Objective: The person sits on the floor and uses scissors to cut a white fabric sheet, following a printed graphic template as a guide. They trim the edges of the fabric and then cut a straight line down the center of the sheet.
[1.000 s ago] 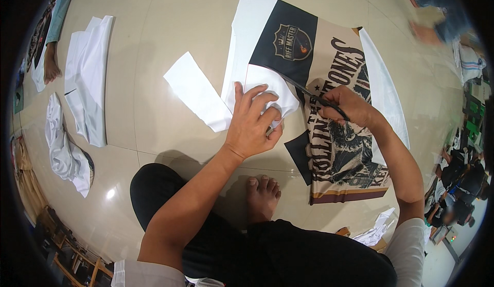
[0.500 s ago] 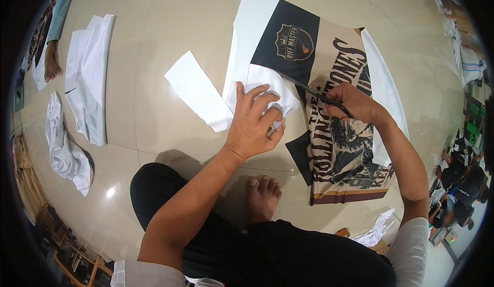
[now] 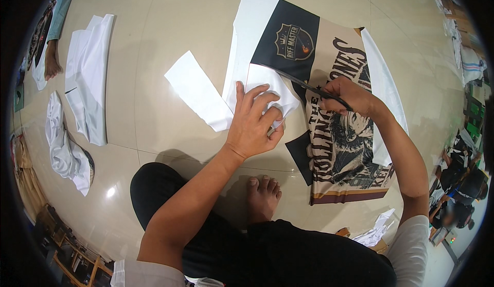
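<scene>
A printed fabric piece [image 3: 329,35] in black, beige and white lies on the floor in front of me, its white underside folded up as a flap [image 3: 267,84]. My left hand [image 3: 254,120] rests on this flap with fingers spread and bent, pressing it down. Dark-handled scissors [image 3: 303,84] are gripped in my right hand [image 3: 350,99]. Their blades point up and left, along the edge between the black panel and the white flap. The blade tips are hard to make out against the cloth.
A white strip [image 3: 195,91] lies left of my left hand. Farther left are folded white cloth [image 3: 87,76] and a crumpled white piece [image 3: 67,138]. My bare foot [image 3: 264,197] is near the fabric. Another person's hand [image 3: 52,63] shows at upper left; clutter lines the right rim.
My right hand and the scissors have shifted slightly up, and the scissor blades look closer together. My left hand has stayed in place on the flap.
</scene>
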`<state>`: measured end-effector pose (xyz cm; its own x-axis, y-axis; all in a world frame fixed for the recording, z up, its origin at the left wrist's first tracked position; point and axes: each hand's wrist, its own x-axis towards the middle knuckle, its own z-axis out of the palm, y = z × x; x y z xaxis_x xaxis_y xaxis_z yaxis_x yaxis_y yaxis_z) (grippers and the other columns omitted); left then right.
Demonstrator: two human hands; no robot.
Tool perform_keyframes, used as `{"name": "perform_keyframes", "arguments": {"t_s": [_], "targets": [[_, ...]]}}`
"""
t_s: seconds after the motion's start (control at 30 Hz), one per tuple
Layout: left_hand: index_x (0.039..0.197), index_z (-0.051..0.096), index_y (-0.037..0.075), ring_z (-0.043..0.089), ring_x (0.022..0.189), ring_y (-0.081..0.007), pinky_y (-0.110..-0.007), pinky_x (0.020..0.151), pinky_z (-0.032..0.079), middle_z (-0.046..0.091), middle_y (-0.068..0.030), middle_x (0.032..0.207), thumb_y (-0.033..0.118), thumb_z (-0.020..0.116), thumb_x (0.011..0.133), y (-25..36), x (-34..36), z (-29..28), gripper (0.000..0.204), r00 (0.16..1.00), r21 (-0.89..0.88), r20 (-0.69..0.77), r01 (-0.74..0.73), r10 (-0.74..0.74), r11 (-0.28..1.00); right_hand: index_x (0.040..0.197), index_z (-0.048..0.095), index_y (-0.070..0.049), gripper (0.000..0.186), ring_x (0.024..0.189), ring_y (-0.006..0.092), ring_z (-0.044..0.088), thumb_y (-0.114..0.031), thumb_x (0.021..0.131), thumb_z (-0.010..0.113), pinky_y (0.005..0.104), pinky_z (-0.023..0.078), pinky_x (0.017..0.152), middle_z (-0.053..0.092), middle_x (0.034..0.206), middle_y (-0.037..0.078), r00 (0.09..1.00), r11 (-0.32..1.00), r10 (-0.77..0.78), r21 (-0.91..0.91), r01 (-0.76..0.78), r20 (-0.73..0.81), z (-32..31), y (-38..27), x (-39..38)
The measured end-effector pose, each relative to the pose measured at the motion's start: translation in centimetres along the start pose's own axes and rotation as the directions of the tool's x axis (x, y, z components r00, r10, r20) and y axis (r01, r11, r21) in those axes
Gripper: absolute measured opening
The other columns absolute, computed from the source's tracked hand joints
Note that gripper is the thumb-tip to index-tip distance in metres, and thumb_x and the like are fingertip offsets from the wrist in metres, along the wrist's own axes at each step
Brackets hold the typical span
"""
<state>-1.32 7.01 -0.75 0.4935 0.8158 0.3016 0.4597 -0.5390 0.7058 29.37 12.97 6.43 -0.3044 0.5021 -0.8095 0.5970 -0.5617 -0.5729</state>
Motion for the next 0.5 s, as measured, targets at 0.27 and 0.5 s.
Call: {"name": "perform_keyframes", "arguments": {"t_s": [0.27, 0.5], "targets": [[0.088, 0.064, 0.014, 0.055, 0.14, -0.04, -0.082, 0.124, 0.02, 0.062, -0.008, 0.129, 0.012, 0.08, 0.079, -0.02, -0.04, 0.0, 0.019, 1.0, -0.008, 0.005, 0.012, -0.012, 1.0, 0.079, 0.074, -0.002, 0.032, 0.051, 0.0056, 0.05, -0.032, 0.088, 0.081, 0.0253, 0.033, 0.05, 0.056, 0.059, -0.004, 1.0, 1.0, -0.01, 0.014, 0.01, 0.014, -0.27, -0.25, 0.47], [0.089, 0.063, 0.013, 0.054, 0.139, -0.0401, -0.084, 0.122, 0.021, 0.061, -0.009, 0.13, 0.012, 0.078, 0.079, -0.08, 0.0, -0.02, 0.018, 1.0, -0.007, 0.005, -0.005, 0.005, 1.0, 0.077, 0.073, -0.003, 0.026, 0.05, 0.0049, 0.049, -0.026, 0.087, 0.079, 0.0245, 0.033, 0.048, 0.057, 0.059, -0.004, 1.0, 1.0, -0.015, 0.018, 0.015, 0.023, -0.51, -0.55, 0.71]]}}
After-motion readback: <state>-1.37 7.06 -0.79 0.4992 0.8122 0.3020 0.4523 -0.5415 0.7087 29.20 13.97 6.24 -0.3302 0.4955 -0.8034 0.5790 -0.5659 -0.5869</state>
